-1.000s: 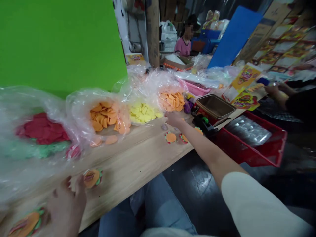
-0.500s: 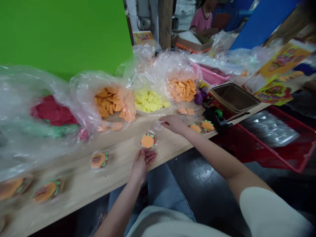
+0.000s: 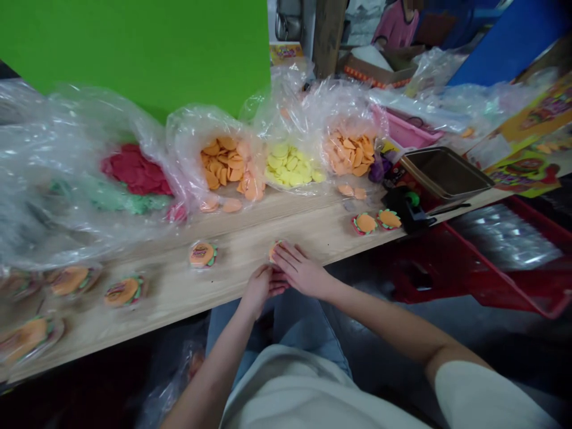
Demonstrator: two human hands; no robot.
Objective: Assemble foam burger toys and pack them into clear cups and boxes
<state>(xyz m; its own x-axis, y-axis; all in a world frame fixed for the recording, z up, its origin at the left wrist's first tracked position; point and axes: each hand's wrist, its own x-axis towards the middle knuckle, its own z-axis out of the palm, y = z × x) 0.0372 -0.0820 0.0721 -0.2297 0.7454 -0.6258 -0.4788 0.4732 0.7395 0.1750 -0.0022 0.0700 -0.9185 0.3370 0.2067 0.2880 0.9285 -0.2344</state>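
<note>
A small burger-shaped foam piece (image 3: 273, 249) with an orange top lies near the table's front edge, mostly covered by my right hand (image 3: 301, 269). The fingers of that hand are stretched out flat across it. My left hand (image 3: 263, 289) is closed at the near side of the same piece, thumb against its edge; its curled fingers are partly hidden by the right hand. To the left sits a similar foam burger (image 3: 203, 254) in clear packaging, with a printed orange top and green and red edges. Two unprinted foam burgers, one of them here (image 3: 365, 223), lie to the right.
Open plastic bags along the back hold red pieces (image 3: 136, 170), orange pieces (image 3: 223, 161), yellow pieces (image 3: 290, 165) and peach pieces (image 3: 348, 152). A black tape dispenser (image 3: 409, 208) and brown bin (image 3: 447, 173) stand right. A red crate (image 3: 527, 286) sits below; a person (image 3: 395, 27) is behind.
My right hand has come left and toward me, from the table beyond onto the foam burger. My left hand stays at its near edge. The view has shifted left.
</note>
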